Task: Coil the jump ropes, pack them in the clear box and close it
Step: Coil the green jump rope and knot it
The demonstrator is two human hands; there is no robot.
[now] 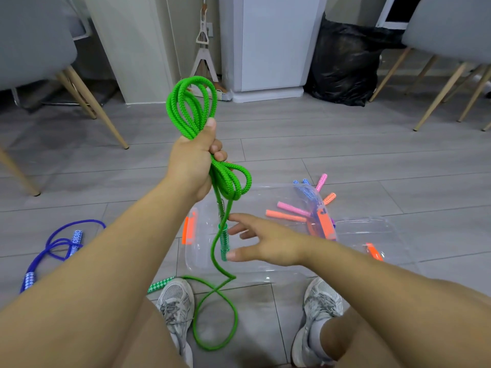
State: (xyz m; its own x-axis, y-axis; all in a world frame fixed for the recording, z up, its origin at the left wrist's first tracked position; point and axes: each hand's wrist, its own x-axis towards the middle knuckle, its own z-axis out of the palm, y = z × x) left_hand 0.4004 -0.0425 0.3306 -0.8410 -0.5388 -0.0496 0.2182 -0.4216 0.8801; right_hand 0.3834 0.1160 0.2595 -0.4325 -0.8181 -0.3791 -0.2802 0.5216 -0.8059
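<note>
- Left hand (194, 160) raised at centre of view, fist clenched round the gathered middle of the green jump rope (191, 102), thumb laid up along the strands.
- Several loops stand above the fist. More loops hang below it, on the right side.
- One green handle (224, 241) dangles upright under the fist on a short metal spring.
- A loose strand runs down beside that handle to the grey tile floor (345, 144). It curls into a loop between two grey sneakers (175, 301) and ends at the second green handle (159, 285), lying by the left shoe.
- Right hand (268, 244) lower, fingers straight and spread, grasping nothing. The fingertips point at the dangling handle and the thumb tip is just beside it; contact cannot be told.
- Clear box (268, 193) on the floor ahead of the feet, right of centre.
- Pink handles (292, 208), orange handles (284, 215) and a blue patterned handle (305, 191) show in and around it; the clear walls make it hard to tell which lie inside.
- A flat clear piece in front carries an orange latch (189, 229) at its left end.
- Blue jump rope (57, 244) loose on the floor, far left, uncoiled, well apart from the box.
- Behind: grey chairs (34, 43) on wooden legs to either side, a black bin bag (345, 65) against the wall.
</note>
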